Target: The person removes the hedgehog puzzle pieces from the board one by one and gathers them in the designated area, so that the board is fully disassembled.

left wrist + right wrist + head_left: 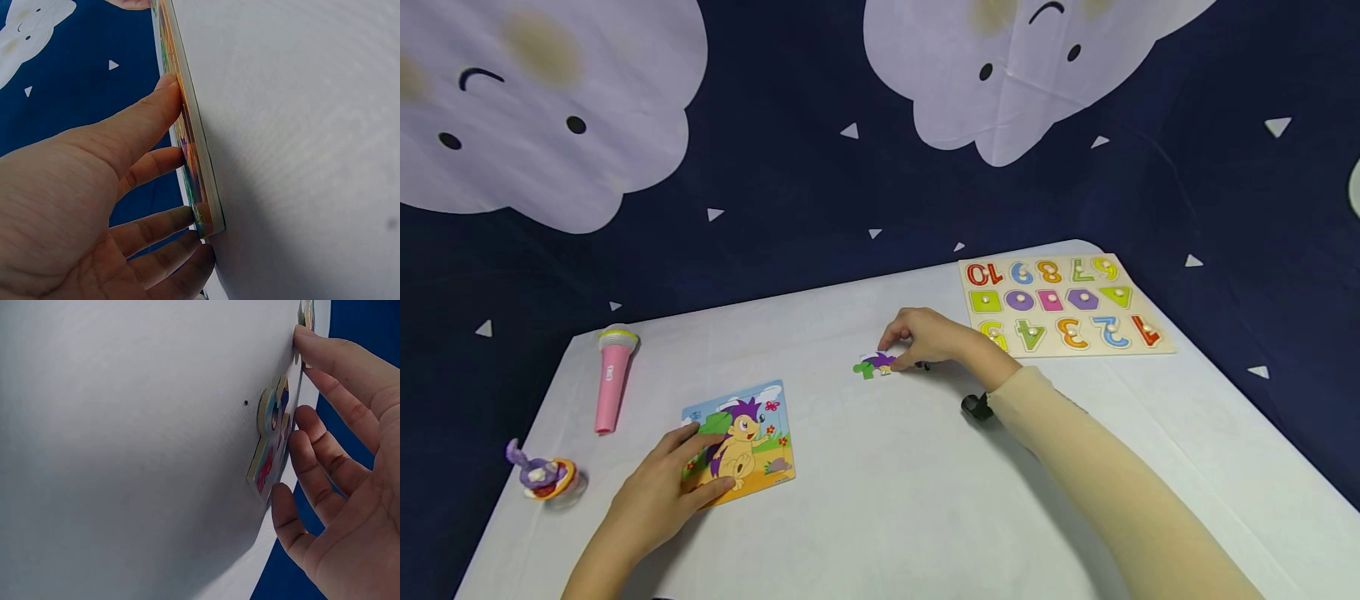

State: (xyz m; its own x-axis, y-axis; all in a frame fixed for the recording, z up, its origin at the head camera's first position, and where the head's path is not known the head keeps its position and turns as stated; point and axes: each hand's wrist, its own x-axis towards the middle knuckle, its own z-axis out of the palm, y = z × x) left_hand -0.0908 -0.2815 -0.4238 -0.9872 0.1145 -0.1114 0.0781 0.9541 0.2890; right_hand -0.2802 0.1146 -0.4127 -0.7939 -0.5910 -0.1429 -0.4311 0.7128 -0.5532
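Note:
My left hand [658,492] rests on the left side of a square hedgehog picture board [778,450], its thumb and fingers spread over the surface. From close up, the left hand [94,194] has its fingertips at the edge of the board [200,169]. Near the middle of the table, the right hand [932,337] pinches a small green and purple puzzle piece [867,367] between thumb and index finger. Another puzzle piece [265,450], with pink and blue on it, lies on the table beside the curved lower fingers of the right hand [350,450].
A wooden number and shape board [1060,317] lies at the back right. A black object [976,407] is partly hidden by the right sleeve. At the left are a pink toy microphone [613,383] and a small purple and orange toy [546,477]. Dark patterned cloth hangs behind.

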